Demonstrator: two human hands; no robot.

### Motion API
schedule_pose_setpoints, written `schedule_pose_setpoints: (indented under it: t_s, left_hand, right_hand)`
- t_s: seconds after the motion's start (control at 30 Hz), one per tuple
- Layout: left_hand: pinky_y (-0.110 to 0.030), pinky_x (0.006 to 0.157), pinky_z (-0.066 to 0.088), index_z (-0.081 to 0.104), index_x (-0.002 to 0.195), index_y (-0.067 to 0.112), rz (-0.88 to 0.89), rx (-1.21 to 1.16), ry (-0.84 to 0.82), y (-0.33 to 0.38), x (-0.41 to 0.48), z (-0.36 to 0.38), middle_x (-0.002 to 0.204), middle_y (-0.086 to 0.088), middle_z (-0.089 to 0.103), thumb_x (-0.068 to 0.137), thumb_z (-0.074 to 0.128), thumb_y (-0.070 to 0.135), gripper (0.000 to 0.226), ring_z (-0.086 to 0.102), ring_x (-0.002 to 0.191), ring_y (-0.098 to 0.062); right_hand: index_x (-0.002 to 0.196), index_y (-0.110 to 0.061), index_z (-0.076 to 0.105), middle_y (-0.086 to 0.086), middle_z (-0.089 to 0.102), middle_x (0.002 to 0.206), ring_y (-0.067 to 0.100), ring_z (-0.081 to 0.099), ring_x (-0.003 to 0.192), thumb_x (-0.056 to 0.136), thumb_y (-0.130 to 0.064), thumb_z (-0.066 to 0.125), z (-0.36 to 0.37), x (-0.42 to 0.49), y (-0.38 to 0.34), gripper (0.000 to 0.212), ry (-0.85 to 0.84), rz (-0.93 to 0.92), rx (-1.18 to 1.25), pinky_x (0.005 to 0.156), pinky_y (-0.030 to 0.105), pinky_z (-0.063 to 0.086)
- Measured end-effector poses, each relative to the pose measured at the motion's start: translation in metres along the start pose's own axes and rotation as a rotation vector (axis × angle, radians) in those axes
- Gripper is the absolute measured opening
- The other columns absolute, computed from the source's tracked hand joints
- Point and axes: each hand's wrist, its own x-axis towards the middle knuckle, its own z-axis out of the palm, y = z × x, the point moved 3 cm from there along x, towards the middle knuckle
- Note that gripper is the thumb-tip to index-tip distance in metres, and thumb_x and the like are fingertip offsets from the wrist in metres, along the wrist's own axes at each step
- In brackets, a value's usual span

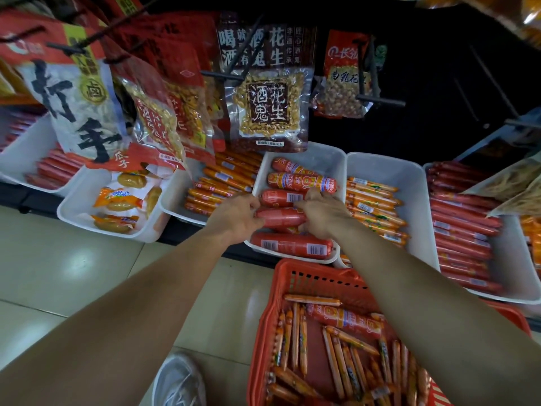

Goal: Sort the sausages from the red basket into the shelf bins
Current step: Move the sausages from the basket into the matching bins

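A thick red sausage lies across the middle white bin, held at both ends. My left hand grips its left end and my right hand grips its right end. Other thick red sausages fill the same bin, one in front and several behind. Below, the red basket stands on the floor with many thin orange sausages and one thick red sausage. My right forearm crosses over the basket.
White bins line the shelf: thin orange sausages left and right of the middle bin, red sticks far right, orange packets at left. Snack bags hang on hooks above. My shoe is on the tiled floor.
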Motion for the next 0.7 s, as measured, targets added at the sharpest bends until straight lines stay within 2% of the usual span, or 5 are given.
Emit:
schedule_pose_setpoints:
  t_s: [0.1, 0.27, 0.37, 0.47, 0.7]
  left_hand:
    - [-0.034, 0.093, 0.047, 0.062, 0.125, 0.02, 0.019, 0.071, -0.012, 0.0, -0.002, 0.0, 0.127, -0.001, 0.057, 0.091, 0.067, 0.033, 0.036, 0.054, 0.112, -0.018]
    - [-0.043, 0.101, 0.046, 0.061, 0.127, 0.025, 0.079, 0.235, -0.038, 0.001, -0.003, 0.007, 0.125, -0.001, 0.052, 0.088, 0.069, 0.038, 0.042, 0.05, 0.118, -0.022]
    - [-0.045, 0.101, 0.046, 0.054, 0.135, 0.026, 0.069, 0.219, -0.059, 0.001, -0.005, 0.015, 0.126, 0.0, 0.053, 0.086, 0.07, 0.038, 0.053, 0.05, 0.118, -0.022]
    - [-0.045, 0.102, 0.048, 0.05, 0.139, 0.027, 0.053, 0.235, -0.083, -0.001, -0.004, 0.017, 0.132, 0.001, 0.054, 0.088, 0.068, 0.039, 0.056, 0.05, 0.12, -0.021]
    - [-0.044, 0.102, 0.048, 0.049, 0.14, 0.029, 0.043, 0.24, -0.084, -0.004, 0.002, 0.017, 0.136, -0.001, 0.056, 0.092, 0.066, 0.035, 0.051, 0.052, 0.123, -0.021]
  right_hand:
    - [0.146, -0.029, 0.043, 0.003, 0.045, 0.138, 0.028, 0.047, 0.126, 0.086, -0.041, 0.07, -0.001, -0.003, 0.0, 0.067, -0.041, -0.018, 0.131, 0.108, 0.044, 0.039]
    - [0.15, -0.024, 0.037, 0.006, 0.042, 0.149, 0.028, 0.037, 0.138, 0.095, -0.044, 0.055, -0.001, -0.028, 0.013, 0.061, 0.084, 0.008, 0.116, 0.113, 0.043, 0.034]
    - [0.151, -0.024, 0.033, 0.008, 0.039, 0.15, 0.028, 0.031, 0.139, 0.097, -0.044, 0.051, 0.002, -0.036, 0.022, 0.06, 0.035, 0.0, 0.035, 0.117, 0.044, 0.025]
    - [0.145, -0.031, 0.043, 0.007, 0.04, 0.141, 0.027, 0.029, 0.136, 0.097, -0.051, 0.047, 0.001, -0.03, 0.021, 0.052, -0.022, 0.038, 0.058, 0.117, 0.05, 0.021]
    - [0.137, -0.032, 0.044, -0.001, 0.05, 0.139, 0.024, 0.041, 0.13, 0.094, -0.057, 0.051, -0.001, -0.021, 0.019, 0.05, -0.11, 0.011, 0.127, 0.107, 0.043, 0.021]
